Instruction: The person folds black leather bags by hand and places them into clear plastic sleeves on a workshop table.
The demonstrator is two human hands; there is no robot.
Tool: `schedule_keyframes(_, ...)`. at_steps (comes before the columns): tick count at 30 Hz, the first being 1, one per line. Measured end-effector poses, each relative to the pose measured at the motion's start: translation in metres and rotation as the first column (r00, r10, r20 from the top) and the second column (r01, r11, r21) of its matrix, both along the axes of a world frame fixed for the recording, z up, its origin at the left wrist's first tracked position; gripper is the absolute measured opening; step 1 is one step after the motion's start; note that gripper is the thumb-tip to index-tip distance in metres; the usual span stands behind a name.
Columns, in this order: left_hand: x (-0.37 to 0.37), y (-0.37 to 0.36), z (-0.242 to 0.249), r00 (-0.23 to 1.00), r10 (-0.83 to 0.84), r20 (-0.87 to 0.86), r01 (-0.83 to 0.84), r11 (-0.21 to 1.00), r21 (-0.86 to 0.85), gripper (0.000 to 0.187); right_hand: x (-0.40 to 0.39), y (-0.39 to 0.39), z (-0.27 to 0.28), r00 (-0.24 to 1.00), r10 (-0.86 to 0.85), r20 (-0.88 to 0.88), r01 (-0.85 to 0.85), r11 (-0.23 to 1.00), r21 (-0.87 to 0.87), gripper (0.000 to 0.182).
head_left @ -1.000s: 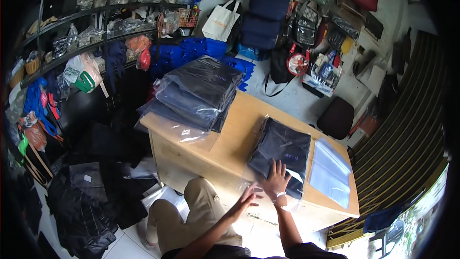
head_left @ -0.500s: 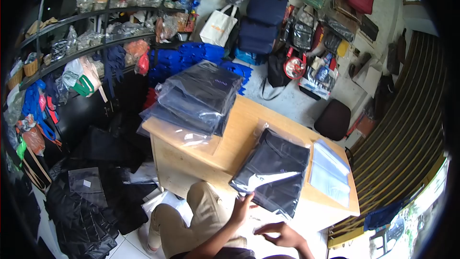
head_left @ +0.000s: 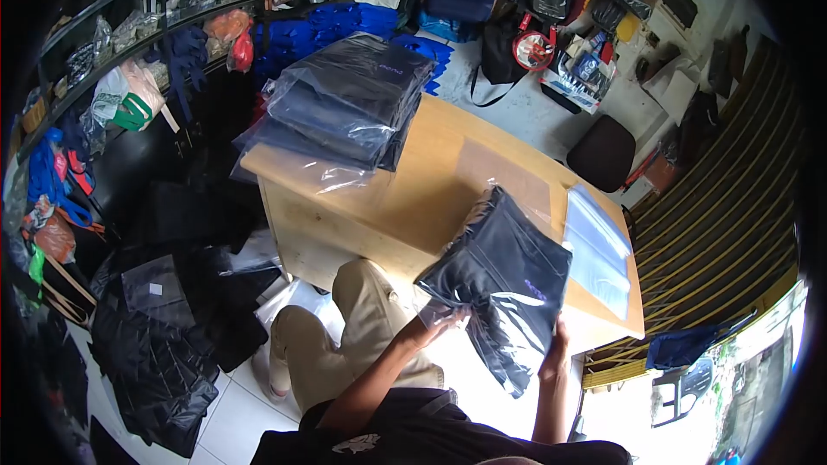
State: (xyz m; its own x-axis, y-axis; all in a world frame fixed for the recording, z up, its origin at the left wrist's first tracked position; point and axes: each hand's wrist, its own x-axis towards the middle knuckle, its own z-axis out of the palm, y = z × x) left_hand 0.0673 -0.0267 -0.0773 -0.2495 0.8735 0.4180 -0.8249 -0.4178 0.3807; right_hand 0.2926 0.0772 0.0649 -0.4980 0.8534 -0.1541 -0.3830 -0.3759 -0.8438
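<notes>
A folded black fabric item in a clear plastic bag [head_left: 504, 263], with small purple lettering, is held tilted over the table's near edge. At its lower left side, my left hand [head_left: 441, 320] is closed on the plastic. My right hand [head_left: 556, 351] grips the right edge, its fingers partly hidden behind the package. On the wooden table [head_left: 431, 155], a stack of similar plastic-wrapped black items [head_left: 345, 103] lies at the left end. Flat clear plastic bags [head_left: 596, 250] lie at the right end.
Black material and plastic bags [head_left: 155, 353] cover the floor at left. Shelves with bagged goods [head_left: 172, 9] stand beyond. Blue bundles [head_left: 319, 30] lie behind the table, near a dark chair [head_left: 601, 153]. A folding metal gate [head_left: 715, 232] is at right.
My left hand has kept hold of the package, while my right hand has moved up to its right edge. The package has been lifted and tilted off the tabletop. The view has tipped downward.
</notes>
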Motion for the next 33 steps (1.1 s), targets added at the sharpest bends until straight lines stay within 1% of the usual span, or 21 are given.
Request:
schedule_keyframes(2,-0.002,-0.010,0.004,0.950,0.095,-0.296,-0.125,0.989,-0.082,0.024,-0.011,0.001,0.017,0.998,0.048,-0.037,-0.054,0.985,-0.167,0.041)
schedule_keyframes(3,-0.005,-0.009,0.006,0.889,0.134,-0.438,-0.197,0.975,-0.102,0.021,-0.010,0.005,0.019,0.997,0.060,-0.054,-0.065,0.994,-0.088,0.037)
schedule_keyframes(4,-0.009,-0.006,0.010,0.886,0.149,-0.438,-0.210,0.973,-0.093,0.021,-0.010,0.011,0.022,0.995,0.076,-0.071,-0.077,0.997,-0.005,0.033)
schedule_keyframes(5,-0.016,-0.002,0.014,0.882,0.239,-0.407,-0.198,0.970,0.142,0.026,-0.021,0.013,0.035,0.990,0.106,-0.091,-0.091,0.983,0.159,0.026)
schedule_keyframes(6,-0.021,0.001,0.020,0.879,0.315,-0.358,-0.179,0.914,0.365,0.033,-0.024,0.044,0.033,0.990,-0.065,0.124,0.018,0.937,0.349,0.020)
schedule_keyframes(8,-0.031,0.007,0.029,0.880,0.419,-0.223,-0.130,0.665,0.736,0.048,-0.058,0.086,0.043,1.000,0.014,-0.003,-0.013,0.974,0.227,0.012)
schedule_keyframes(9,-0.013,-0.025,0.112,0.975,0.196,-0.105,-0.153,0.934,0.322,0.087,-0.087,0.106,0.066,0.994,-0.110,-0.018,0.104,0.865,0.491,0.014)
schedule_keyframes(10,-0.021,-0.021,0.110,0.975,0.128,-0.179,-0.071,0.953,0.295,0.108,-0.121,0.124,0.091,0.973,-0.220,-0.069,0.203,0.672,0.712,0.016)
schedule_keyframes(11,-0.023,-0.025,0.118,0.962,0.163,-0.219,-0.098,0.955,0.281,0.107,-0.166,0.098,0.139,0.967,-0.090,-0.239,0.202,0.843,0.499,0.020)
schedule_keyframes(12,-0.023,-0.029,0.125,0.945,0.200,-0.259,-0.128,0.954,0.270,0.106,-0.201,0.080,0.180,0.953,0.013,-0.301,0.133,0.878,0.460,0.024)
schedule_keyframes(14,-0.027,-0.029,0.125,0.945,0.172,-0.278,-0.107,0.966,0.234,0.100,-0.278,0.100,0.223,0.949,0.156,-0.274,0.012,0.850,0.526,0.026)
schedule_keyframes(16,-0.029,-0.032,0.127,0.930,0.189,-0.315,-0.139,0.975,0.173,0.093,-0.350,0.130,0.244,0.942,0.329,-0.074,-0.227,0.781,0.582,0.030)
schedule_keyframes(18,-0.031,-0.034,0.126,0.915,0.223,-0.337,-0.199,0.974,0.104,0.087,-0.443,0.178,0.222,0.963,0.268,-0.032,-0.195,0.772,0.606,0.032)
schedule_keyframes(20,-0.034,-0.038,0.124,0.879,0.281,-0.386,-0.276,0.959,0.069,0.079,-0.488,0.169,0.196,0.915,0.403,-0.005,-0.375,0.858,0.351,0.034)
schedule_keyframes(22,-0.038,-0.047,0.128,0.872,0.300,-0.388,-0.299,0.952,0.063,0.077,-0.556,0.211,0.134,0.912,0.408,0.052,-0.404,0.865,0.298,0.034)
schedule_keyframes(24,-0.045,-0.057,0.136,0.807,0.310,-0.502,-0.349,0.937,0.018,0.073,-0.572,0.197,0.106,0.936,0.283,0.208,-0.336,0.894,0.297,0.034)
schedule_keyframes(28,-0.052,-0.063,0.131,0.790,0.372,-0.488,-0.415,0.909,0.020,0.068,-0.584,0.167,0.091,0.981,0.111,0.156,-0.133,0.981,0.142,0.032)
schedule_keyframes(30,-0.054,-0.064,0.129,0.795,0.413,-0.444,-0.448,0.893,0.029,0.063,-0.580,0.168,0.092,0.985,0.006,0.171,-0.047,0.970,0.237,0.021)
schedule_keyframes(31,-0.054,-0.064,0.128,0.796,0.411,-0.445,-0.456,0.890,0.005,0.060,-0.588,0.192,0.073,0.997,0.079,0.024,-0.080,0.864,0.498,0.025)
schedule_keyframes(32,-0.054,-0.063,0.127,0.798,0.423,-0.429,-0.471,0.882,-0.006,0.060,-0.584,0.200,0.069,0.989,0.035,0.144,-0.109,0.835,0.540,0.035)
schedule_keyframes(33,-0.056,-0.061,0.126,0.771,0.408,-0.489,-0.463,0.886,0.009,0.057,-0.574,0.192,0.065,0.998,-0.051,0.048,0.006,0.751,0.660,0.044)
